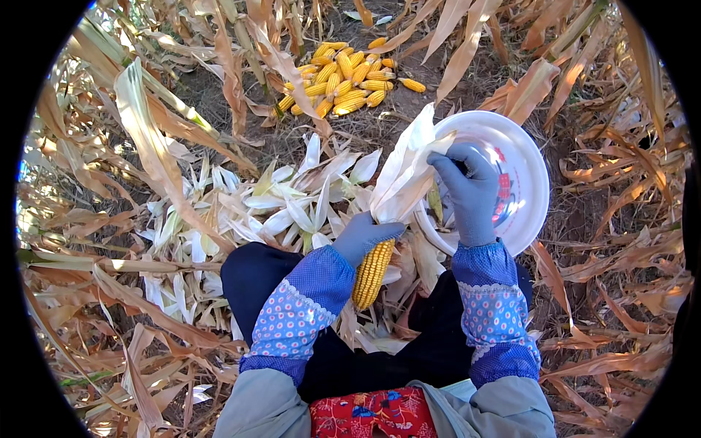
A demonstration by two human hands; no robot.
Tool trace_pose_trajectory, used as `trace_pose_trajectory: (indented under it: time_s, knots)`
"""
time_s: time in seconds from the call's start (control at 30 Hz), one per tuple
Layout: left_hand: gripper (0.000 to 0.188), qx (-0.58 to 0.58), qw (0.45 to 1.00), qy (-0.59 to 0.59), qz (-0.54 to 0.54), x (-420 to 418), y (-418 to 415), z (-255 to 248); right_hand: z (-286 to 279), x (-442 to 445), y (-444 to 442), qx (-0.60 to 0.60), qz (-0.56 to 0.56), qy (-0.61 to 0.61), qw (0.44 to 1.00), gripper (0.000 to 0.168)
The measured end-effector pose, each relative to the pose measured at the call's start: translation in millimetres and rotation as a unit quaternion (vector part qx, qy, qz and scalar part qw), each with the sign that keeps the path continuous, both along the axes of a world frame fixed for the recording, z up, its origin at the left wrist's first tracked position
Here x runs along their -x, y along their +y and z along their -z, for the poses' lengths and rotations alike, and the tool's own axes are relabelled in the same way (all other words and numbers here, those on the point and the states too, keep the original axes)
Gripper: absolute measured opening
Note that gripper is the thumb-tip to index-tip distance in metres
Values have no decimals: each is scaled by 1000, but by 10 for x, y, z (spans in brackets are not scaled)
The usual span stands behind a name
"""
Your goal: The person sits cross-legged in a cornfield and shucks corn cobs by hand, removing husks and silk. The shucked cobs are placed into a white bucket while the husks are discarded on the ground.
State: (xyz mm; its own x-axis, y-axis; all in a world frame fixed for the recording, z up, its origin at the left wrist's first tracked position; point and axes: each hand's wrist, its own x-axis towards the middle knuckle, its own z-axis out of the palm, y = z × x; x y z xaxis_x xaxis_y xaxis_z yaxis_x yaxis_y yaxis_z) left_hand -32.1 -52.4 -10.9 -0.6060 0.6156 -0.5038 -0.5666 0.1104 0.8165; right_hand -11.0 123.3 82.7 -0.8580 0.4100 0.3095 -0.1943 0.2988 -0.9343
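My gloved left hand point(366, 236) is closed around a yellow ear of corn point(373, 274) near its base, with the kernels pointing down towards my lap. Pale husk leaves point(408, 164) stand up from the top of that fist, peeled back off the kernels. My gloved right hand point(472, 183) pinches the tip of these leaves between thumb and fingers, above a white plastic basin point(531, 164). The basin has red markings inside and a greenish husk piece near its left rim. Both gloves are grey, with patterned blue sleeve covers behind them.
Ahead on the soil lies a pile of husked yellow corn ears point(345, 76). Stripped husks point(279, 208) are heaped in front of my legs and to the left. Dry corn stalks and leaves point(148, 142) stand on both sides, some hanging across the view.
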Motion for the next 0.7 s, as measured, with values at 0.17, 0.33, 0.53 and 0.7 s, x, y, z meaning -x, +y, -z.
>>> trace_pose_trajectory:
  time_s: [0.17,0.33,0.53,0.7]
  knots:
    - [37,-153,982,-91,-60,42,73,13,-150,-169,15,-127,-161,68,976,19]
    - [35,-288,949,-100,-80,72,231,-71,-355,-399,94,-28,-467,-99,878,20]
    - [35,-218,967,-96,-84,34,201,42,-352,-356,56,-81,-461,21,883,17]
    - [35,-143,986,-63,-62,-40,130,159,-123,-285,11,107,-347,19,931,19]
